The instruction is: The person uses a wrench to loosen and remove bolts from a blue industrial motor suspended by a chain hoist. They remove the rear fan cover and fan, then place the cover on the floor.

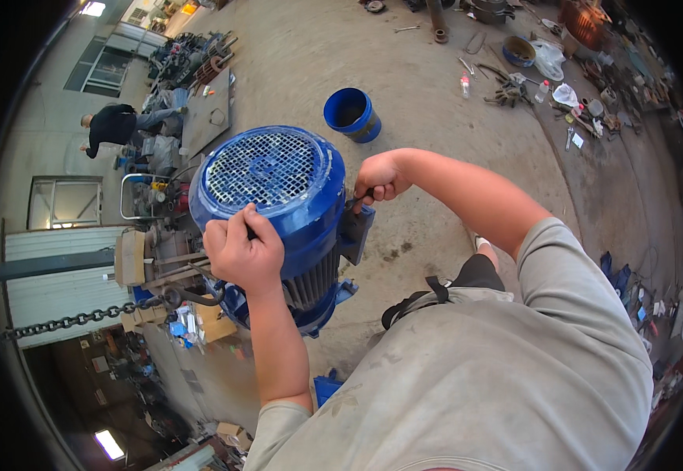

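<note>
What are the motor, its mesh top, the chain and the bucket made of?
Electric motor: probably metal, painted blue; its surface shines and its body is ribbed. Mesh grille: likely metal, from its thin lattice, blotched blue. Chain: probably dull dark steel, given thick links. Bucket: smooth blue plastic or painted metal; I can't tell.

The motor [310, 228] is left of the middle, its grille [271, 169] on top, with the left hand [243, 247] at the grille's near edge and the right hand [381, 180] beside the motor's right side. Beyond the motor and a little right, a bucket [369, 132] is on the floor [443, 110], while farther off to the right a bottle [465, 86] is before a basin [531, 60] with a plastic bag [548, 60] just right of it. To the motor's left are a chain [82, 319] and, farther away, a co-worker [114, 125].
</note>
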Motion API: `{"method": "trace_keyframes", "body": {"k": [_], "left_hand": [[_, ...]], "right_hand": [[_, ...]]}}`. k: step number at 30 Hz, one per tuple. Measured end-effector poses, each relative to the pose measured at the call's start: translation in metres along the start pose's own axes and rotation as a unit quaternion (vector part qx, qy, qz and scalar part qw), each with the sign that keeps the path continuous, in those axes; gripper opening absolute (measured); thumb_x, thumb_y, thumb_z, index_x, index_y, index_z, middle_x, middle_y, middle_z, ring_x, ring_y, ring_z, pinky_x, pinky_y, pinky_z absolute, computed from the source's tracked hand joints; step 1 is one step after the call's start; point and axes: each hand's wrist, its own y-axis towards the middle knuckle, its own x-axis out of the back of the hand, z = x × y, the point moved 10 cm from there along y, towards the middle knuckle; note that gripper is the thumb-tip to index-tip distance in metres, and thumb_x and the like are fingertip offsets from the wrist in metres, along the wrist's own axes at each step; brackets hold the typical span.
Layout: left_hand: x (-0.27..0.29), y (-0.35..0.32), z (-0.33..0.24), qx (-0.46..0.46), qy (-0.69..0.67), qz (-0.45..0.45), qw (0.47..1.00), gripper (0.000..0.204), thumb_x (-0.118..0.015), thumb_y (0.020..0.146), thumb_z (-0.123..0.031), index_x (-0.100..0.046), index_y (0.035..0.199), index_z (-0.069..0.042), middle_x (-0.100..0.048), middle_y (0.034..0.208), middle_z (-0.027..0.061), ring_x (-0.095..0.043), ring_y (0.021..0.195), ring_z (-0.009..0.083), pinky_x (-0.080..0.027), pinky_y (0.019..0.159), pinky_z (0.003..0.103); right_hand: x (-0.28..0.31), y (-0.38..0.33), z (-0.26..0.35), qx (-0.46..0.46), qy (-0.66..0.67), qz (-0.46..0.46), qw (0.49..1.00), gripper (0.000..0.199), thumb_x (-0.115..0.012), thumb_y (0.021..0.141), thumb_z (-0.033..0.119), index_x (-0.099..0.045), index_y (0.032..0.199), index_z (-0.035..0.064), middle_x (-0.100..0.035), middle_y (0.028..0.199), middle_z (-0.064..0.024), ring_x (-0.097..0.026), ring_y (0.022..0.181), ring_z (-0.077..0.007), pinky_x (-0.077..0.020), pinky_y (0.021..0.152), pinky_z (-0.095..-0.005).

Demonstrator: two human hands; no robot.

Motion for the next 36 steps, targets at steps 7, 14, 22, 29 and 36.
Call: {"method": "trace_keyframes", "body": {"k": [7, 14, 22, 29, 36], "left_hand": [[0.003, 0.008, -0.008, -0.002, 0.021, 0.020, 1.000, 0.013, -0.073, 0.091, -0.018, -0.079, 0.081, -0.012, -0.050, 0.072, 0.0017, -0.055, 0.065, 0.0243, -0.041, 0.050, 0.038], [0.007, 0.004, -0.009, 0.006, 0.030, 0.021, 0.999, 0.015, -0.071, 0.091, -0.018, -0.080, 0.082, -0.012, -0.050, 0.072, 0.0015, -0.054, 0.064, 0.0232, -0.041, 0.051, 0.036], [0.010, 0.006, -0.012, 0.013, 0.017, 0.019, 1.000, 0.015, -0.071, 0.091, -0.018, -0.082, 0.084, -0.012, -0.051, 0.072, 0.0011, -0.054, 0.064, 0.0223, -0.042, 0.052, 0.036], [0.010, 0.009, -0.016, 0.009, 0.037, 0.009, 0.999, 0.014, -0.072, 0.091, -0.019, -0.082, 0.083, -0.012, -0.052, 0.072, 0.0010, -0.055, 0.065, 0.0229, -0.042, 0.051, 0.037], [0.010, 0.005, -0.016, 0.034, 0.048, 0.024, 0.998, 0.018, -0.071, 0.095, -0.021, -0.083, 0.086, -0.012, -0.051, 0.074, 0.0009, -0.056, 0.067, 0.0227, -0.044, 0.052, 0.039]], "right_hand": [[0.002, 0.002, 0.018, -0.089, -0.074, 0.066, 0.991, 0.034, -0.050, 0.111, 0.015, -0.067, 0.136, -0.0001, -0.062, 0.076, 0.0052, -0.035, 0.045, 0.0028, -0.0290, 0.038, -0.0148], [0.003, 0.008, 0.013, -0.101, -0.147, 0.068, 0.982, 0.034, -0.053, 0.110, 0.017, -0.067, 0.137, 0.0004, -0.062, 0.076, 0.0055, -0.035, 0.045, 0.0025, -0.0284, 0.039, -0.0151], [0.005, 0.002, 0.009, -0.081, -0.115, 0.024, 0.990, 0.032, -0.054, 0.109, 0.014, -0.069, 0.133, 0.0000, -0.063, 0.073, 0.0034, -0.038, 0.045, 0.0013, -0.0277, 0.039, -0.0161], [-0.006, 0.009, 0.027, 0.017, -0.265, -0.033, 0.964, 0.030, -0.065, 0.099, 0.011, -0.071, 0.127, 0.0008, -0.075, 0.087, -0.0116, -0.052, 0.049, -0.0110, -0.0409, 0.040, -0.0266], [-0.072, -0.020, -0.041, 0.233, -0.068, -0.344, 0.907, 0.025, -0.055, 0.106, 0.017, -0.049, 0.115, -0.0064, -0.075, 0.088, -0.0216, -0.076, 0.075, -0.0351, -0.0609, 0.069, -0.0454]]}}
